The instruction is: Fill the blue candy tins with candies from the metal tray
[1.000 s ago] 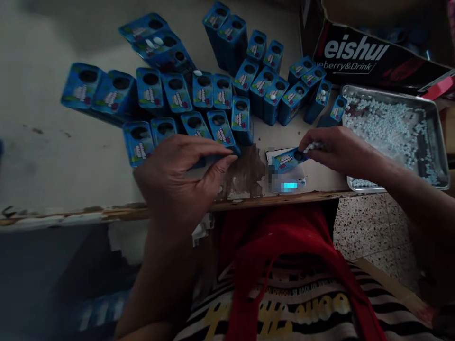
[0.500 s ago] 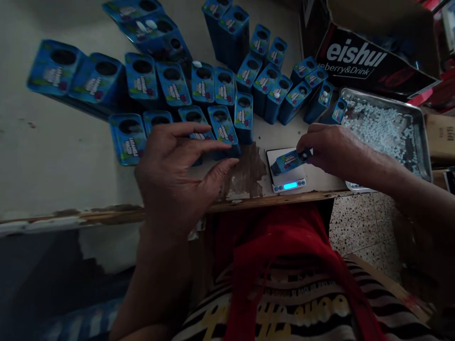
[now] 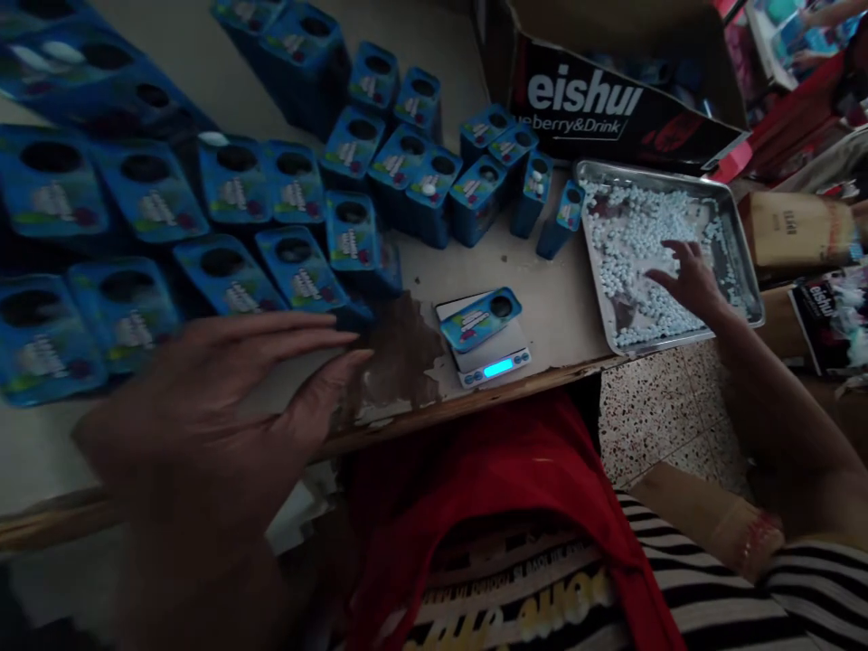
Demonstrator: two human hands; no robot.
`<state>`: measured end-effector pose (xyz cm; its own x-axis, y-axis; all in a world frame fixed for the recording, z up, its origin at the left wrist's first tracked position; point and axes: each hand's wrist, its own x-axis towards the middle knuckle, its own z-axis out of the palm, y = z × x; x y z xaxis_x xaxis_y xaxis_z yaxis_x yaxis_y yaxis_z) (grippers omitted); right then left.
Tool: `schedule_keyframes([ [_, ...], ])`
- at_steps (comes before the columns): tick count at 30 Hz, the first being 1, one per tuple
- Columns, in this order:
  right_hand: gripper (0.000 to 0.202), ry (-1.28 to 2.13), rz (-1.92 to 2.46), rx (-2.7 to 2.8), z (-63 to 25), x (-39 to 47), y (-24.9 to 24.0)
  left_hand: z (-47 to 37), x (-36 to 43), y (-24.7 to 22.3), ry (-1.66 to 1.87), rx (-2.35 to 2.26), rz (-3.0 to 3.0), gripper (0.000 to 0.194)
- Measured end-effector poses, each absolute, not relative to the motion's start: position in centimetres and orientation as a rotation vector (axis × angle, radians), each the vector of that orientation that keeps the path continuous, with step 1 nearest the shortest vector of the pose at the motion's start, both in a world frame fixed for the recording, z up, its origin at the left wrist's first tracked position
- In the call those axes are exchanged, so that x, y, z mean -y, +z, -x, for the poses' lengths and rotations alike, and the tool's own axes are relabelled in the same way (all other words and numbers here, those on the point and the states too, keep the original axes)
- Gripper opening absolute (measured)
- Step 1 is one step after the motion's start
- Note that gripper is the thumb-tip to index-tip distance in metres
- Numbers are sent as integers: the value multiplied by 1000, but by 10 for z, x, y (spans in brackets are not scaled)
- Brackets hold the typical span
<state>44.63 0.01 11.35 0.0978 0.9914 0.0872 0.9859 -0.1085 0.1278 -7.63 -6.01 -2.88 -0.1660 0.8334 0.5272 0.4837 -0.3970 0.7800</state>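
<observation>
A blue candy container [image 3: 467,327] with a round opening stands on a small digital scale [image 3: 486,365], whose display glows blue. My right hand [image 3: 688,280] reaches over the metal tray [image 3: 603,307] of small pale-blue candies [image 3: 641,249], fingers apart and nothing seen in them. At the left, my left hand [image 3: 223,407] hovers in front of the rows of containers, its thumb and fingers spread with a gap between them. Several blue containers [image 3: 295,181] stand upright in rows on the table; a few have white pieces on their tops.
An open black cardboard box [image 3: 576,108] marked "eishui" stands behind the tray, with blue things inside. Brown boxes [image 3: 787,231] lie right of the tray. The worn wooden table edge [image 3: 570,371] runs in front of me.
My right hand has let go of the container on the scale and moved right, over the tray. The view has swung right; my left hand stays spread.
</observation>
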Motion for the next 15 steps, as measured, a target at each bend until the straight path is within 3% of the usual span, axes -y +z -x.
schedule_keyframes([
  [3, 118, 209, -2375, -1794, -516, 36, 95, 68, 62, -32, 1537, -1510, -1757, 9],
  [5, 129, 141, -2391, -1663, -531, 55, 90, 62, 64, -34, 1526, -1534, -1749, 10],
  [11, 122, 11, -2395, -1371, -492, 56, 78, 39, 71, -27, 1399, -1587, -1904, 18],
  [15, 104, 72, -2354, -1492, -451, 46, 62, 34, 77, -16, 1462, -1648, -2057, 14],
])
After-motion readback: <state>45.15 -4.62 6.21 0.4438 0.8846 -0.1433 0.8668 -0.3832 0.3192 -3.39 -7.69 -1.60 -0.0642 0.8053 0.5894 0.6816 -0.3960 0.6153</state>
